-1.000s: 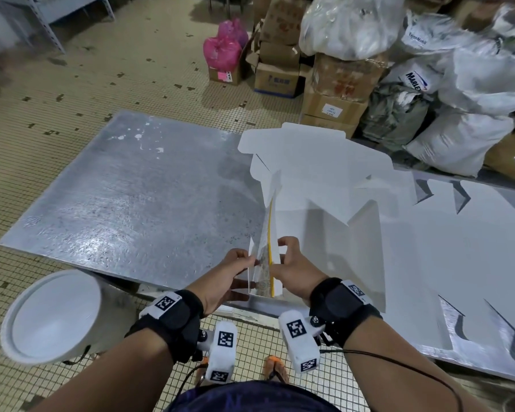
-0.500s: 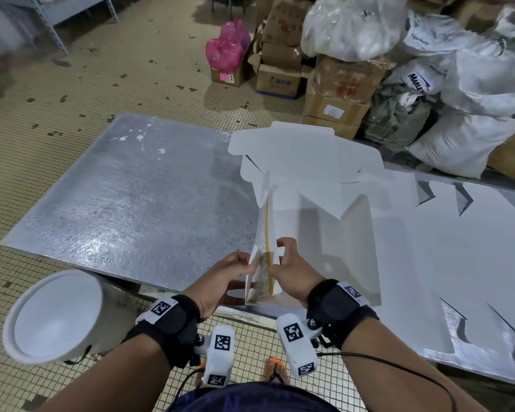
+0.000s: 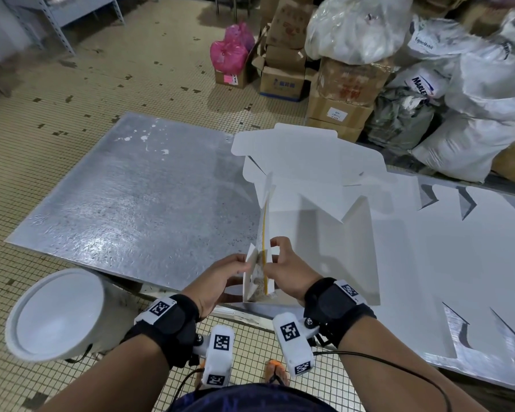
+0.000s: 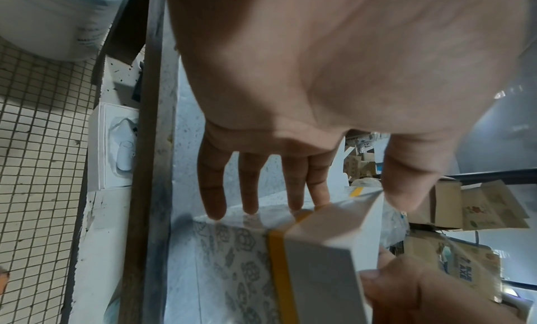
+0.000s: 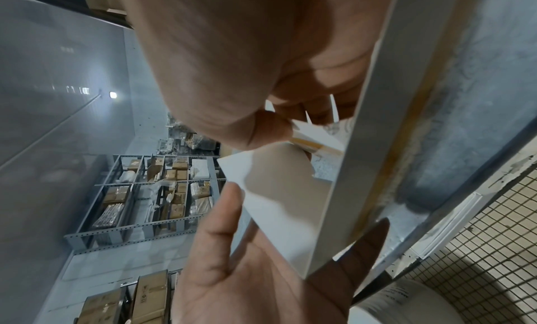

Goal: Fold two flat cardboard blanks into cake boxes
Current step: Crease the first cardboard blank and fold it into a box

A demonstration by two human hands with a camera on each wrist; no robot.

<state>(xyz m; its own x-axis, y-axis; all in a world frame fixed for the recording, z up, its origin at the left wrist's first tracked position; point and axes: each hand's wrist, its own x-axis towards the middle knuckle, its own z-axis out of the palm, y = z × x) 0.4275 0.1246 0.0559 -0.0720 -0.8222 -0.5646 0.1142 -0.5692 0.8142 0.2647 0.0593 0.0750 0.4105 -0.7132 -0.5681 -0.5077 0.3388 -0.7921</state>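
A dull, speckled metal table top (image 3: 137, 200) fills the middle of the head view, its near edge running along the lower centre, over a floor of small beige tiles (image 3: 72, 84) with dark chipped spots. A white bucket (image 3: 57, 319) sits at lower left beside the table edge. Along the upper right of the frame stand stacked cardboard cartons (image 3: 342, 93), white sacks (image 3: 485, 84) and a pink bag (image 3: 231, 50); grey shelving (image 3: 57, 13) shows at upper left.

The half-folded cake box blank (image 3: 318, 209) lies on the table at centre, its left wall raised upright, yellow stripe and printed outside facing left. More flat blanks (image 3: 458, 263) spread to the right. The left hand (image 3: 220, 275) has straight fingers against the wall's outer face with the thumb on the corner flap. The right hand (image 3: 283, 266) pinches the wall's top edge between thumb and curled fingers, near the box's lower corner
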